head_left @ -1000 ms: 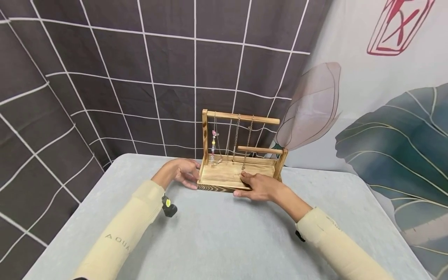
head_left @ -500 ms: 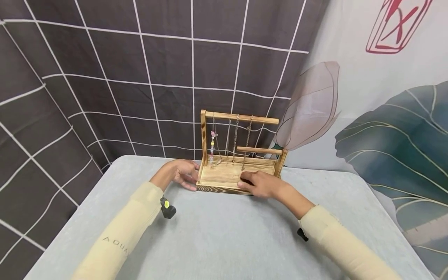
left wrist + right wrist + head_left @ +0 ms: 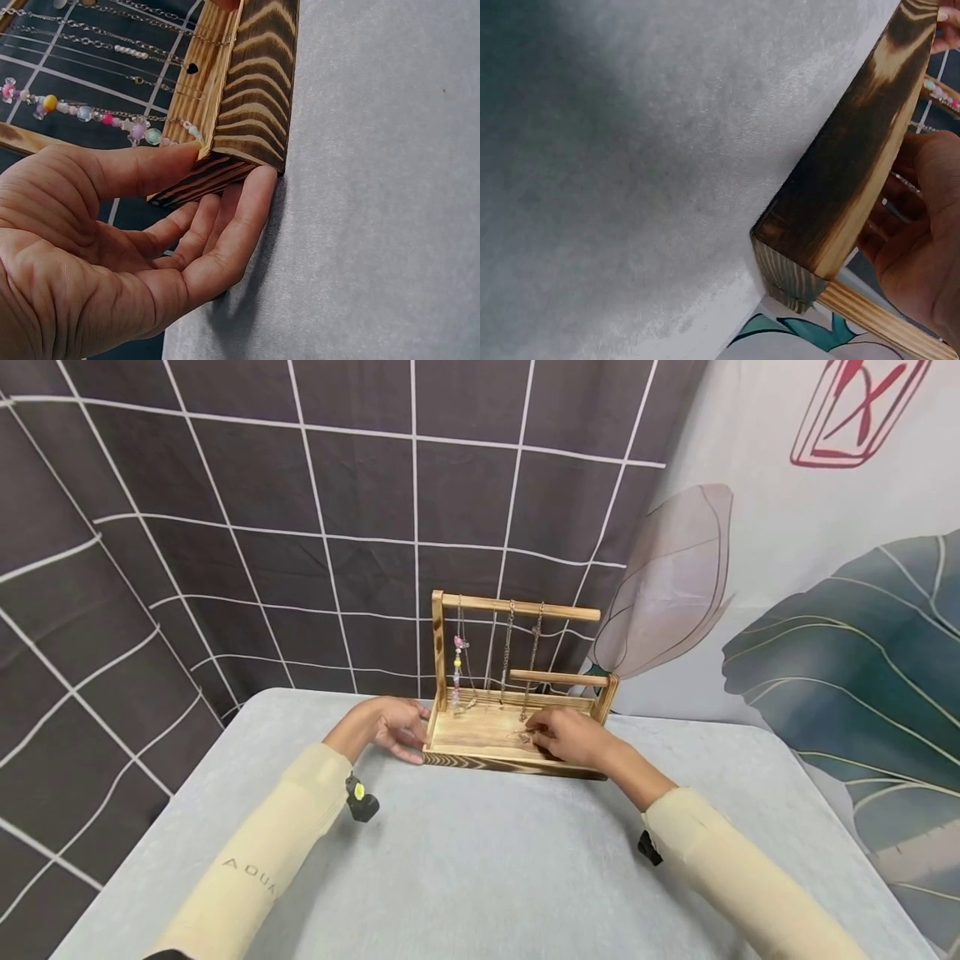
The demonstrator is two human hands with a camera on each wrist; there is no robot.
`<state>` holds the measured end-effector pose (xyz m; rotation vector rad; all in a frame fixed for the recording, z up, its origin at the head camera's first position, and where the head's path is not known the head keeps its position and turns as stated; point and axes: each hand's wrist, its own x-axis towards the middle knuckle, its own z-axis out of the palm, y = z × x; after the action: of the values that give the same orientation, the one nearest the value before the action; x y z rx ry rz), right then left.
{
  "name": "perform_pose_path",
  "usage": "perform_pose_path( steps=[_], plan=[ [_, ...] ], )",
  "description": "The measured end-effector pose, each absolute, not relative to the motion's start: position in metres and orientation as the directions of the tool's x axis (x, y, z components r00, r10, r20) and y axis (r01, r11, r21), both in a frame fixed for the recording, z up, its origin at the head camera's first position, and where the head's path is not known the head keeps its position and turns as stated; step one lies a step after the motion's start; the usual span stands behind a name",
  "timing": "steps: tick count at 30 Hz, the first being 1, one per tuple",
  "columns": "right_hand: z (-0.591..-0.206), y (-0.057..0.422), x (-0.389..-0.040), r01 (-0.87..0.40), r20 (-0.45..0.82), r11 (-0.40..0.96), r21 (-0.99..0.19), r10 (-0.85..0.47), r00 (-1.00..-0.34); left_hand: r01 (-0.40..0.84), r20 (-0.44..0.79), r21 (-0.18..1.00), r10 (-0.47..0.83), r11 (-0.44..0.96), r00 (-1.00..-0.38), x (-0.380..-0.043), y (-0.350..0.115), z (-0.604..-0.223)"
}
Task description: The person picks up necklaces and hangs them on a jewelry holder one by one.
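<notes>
A wooden jewelry stand (image 3: 472,739) has a shallow tray, a tall bar and a lower bar on the right. My left hand (image 3: 401,729) grips its left front corner; in the left wrist view the thumb lies on the rim and the fingers meet the corner from below. Over the tray's right half, my right hand (image 3: 573,739) has curled fingers, pinching a thin chain (image 3: 524,737) that shows at the fingertips. From the tall bar hang a colorful beaded necklace (image 3: 457,664) and several metal chains (image 3: 506,652). The right palm hides part of the tray.
The stand is at the far side of a table with a pale grey cloth (image 3: 465,860). Behind hangs a dark curtain (image 3: 360,577) with a white grid. A printed leaf-pattern curtain (image 3: 847,668) is on the right.
My right hand has moved from the tray's front rim into the tray, further back and right, and its fingers have curled in. The left hand stays at the corner.
</notes>
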<state>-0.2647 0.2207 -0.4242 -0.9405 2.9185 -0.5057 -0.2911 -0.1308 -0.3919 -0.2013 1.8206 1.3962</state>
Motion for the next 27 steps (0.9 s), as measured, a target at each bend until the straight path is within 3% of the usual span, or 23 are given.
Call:
perform_pose_path(
  steps=[7, 16, 25, 27],
  plan=[
    [-0.471, 0.235, -0.31, -0.545, 0.128, 0.785, -0.296, -0.533, -0.836, -0.577, -0.679, 0.733, 0.335, 0.359, -0.654, -0.29, -0.131, -0.391],
    [-0.463, 0.219, -0.308, -0.519, 0.092, 0.807, -0.28, -0.516, -0.852, -0.585, -0.687, 0.726, 0.329, 0.362, -0.648, -0.292, -0.129, -0.391],
    [-0.482, 0.212, -0.32, -0.522, 0.123, 0.834, -0.179, -0.508, -0.853, -0.581, -0.681, 0.731, 0.339, 0.358, -0.649, -0.292, -0.131, -0.39],
    [-0.482, 0.212, -0.32, -0.514, 0.103, 0.834, -0.202, -0.503, -0.858, -0.584, -0.683, 0.73, 0.338, 0.355, -0.648, -0.292, -0.132, -0.391]
  ],
)
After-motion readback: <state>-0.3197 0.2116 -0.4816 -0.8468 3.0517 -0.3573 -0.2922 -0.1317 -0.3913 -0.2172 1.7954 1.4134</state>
